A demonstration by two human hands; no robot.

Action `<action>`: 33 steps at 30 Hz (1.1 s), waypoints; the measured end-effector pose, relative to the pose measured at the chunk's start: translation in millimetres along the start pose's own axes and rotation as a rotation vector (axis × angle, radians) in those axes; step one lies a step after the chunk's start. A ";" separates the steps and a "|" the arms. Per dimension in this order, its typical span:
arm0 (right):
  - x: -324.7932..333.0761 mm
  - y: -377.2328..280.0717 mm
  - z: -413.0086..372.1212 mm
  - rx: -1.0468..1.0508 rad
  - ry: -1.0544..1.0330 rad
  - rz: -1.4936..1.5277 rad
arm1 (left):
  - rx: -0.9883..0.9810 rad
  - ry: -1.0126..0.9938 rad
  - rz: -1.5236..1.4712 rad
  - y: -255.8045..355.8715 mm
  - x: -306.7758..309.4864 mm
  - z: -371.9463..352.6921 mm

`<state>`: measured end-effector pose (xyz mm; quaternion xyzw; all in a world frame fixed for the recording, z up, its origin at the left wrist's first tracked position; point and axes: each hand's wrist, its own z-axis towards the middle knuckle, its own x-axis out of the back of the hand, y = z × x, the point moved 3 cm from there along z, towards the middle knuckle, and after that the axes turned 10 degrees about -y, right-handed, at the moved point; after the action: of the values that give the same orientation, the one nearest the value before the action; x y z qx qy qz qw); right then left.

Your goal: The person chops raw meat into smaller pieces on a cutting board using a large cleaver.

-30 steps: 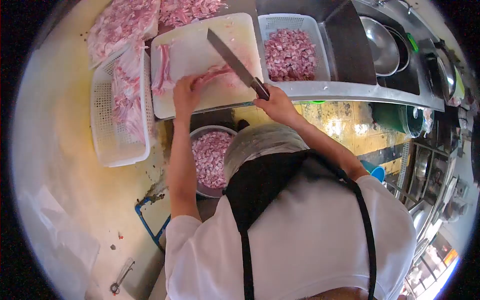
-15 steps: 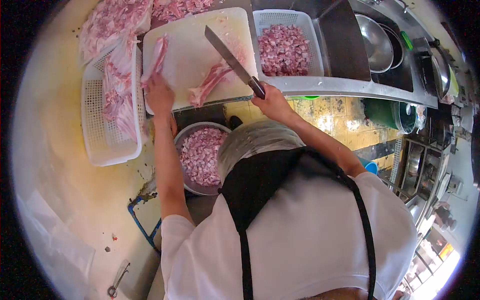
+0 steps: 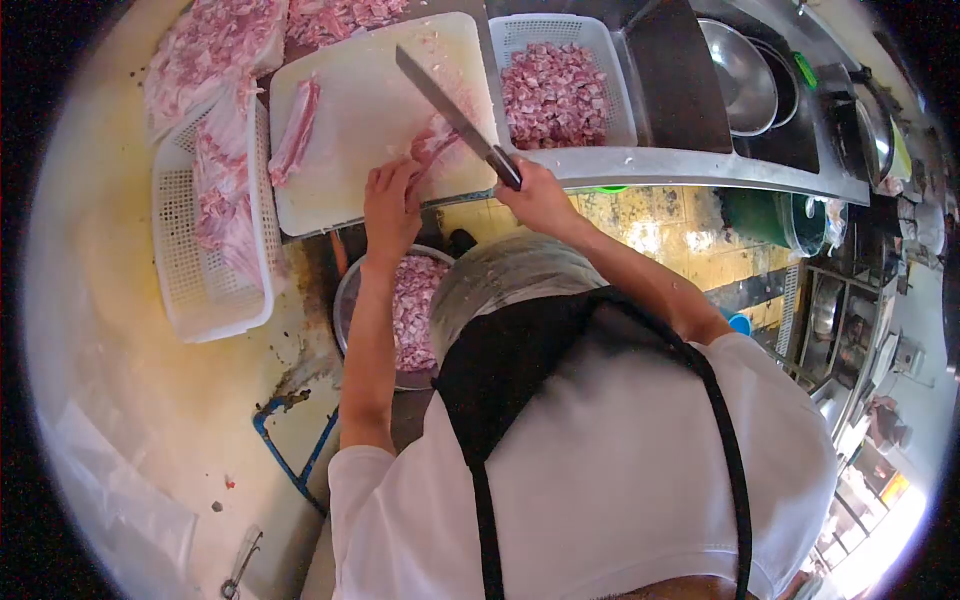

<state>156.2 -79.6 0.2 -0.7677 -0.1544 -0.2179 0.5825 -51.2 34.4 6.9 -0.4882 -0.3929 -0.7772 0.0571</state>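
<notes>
My right hand (image 3: 540, 203) grips the dark handle of a long, broad-bladed knife (image 3: 441, 101). The blade points up and left above the white cutting board (image 3: 365, 75). Beneath the blade lies a strip of raw ribs (image 3: 434, 145). My left hand (image 3: 393, 205) has its fingers closed on the near end of this strip, covering it in part. Another rib strip (image 3: 297, 130) rests on the board's left side, apart from both hands.
A white basket (image 3: 178, 240) with raw meat stands left of the board; another basket (image 3: 622, 90) of meat cubes stands right. Below the board's edge sits a metal bowl (image 3: 345, 300) of chopped meat. Larger meat slabs (image 3: 215, 55) lie behind. Metal bowls (image 3: 742, 85) are farther right.
My left hand has left the left rib strip, now lying more towards the board's near-left side, and moved right onto the strip under the knife. The knife stays raised in my right hand.
</notes>
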 end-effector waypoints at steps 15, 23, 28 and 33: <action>62.3 -129.4 33.0 0.381 0.503 0.077 | 0.033 0.088 -0.082 -3.7 -1.4 -6.7; 14.6 0.8 25.5 -0.067 -0.220 -0.066 | 0.166 0.070 0.165 -1.9 8.7 -14.7; 55.6 -72.1 28.6 0.250 0.146 -0.123 | 0.150 -0.020 0.107 2.9 6.1 -23.0; 90.4 -151.6 28.3 0.370 0.267 0.177 | 0.118 0.047 0.126 2.7 0.3 -22.6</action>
<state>163.7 -12.4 165.7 -0.6227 -0.0455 -0.2335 0.7454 -66.2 17.5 3.8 -0.4896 -0.4051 -0.7586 0.1439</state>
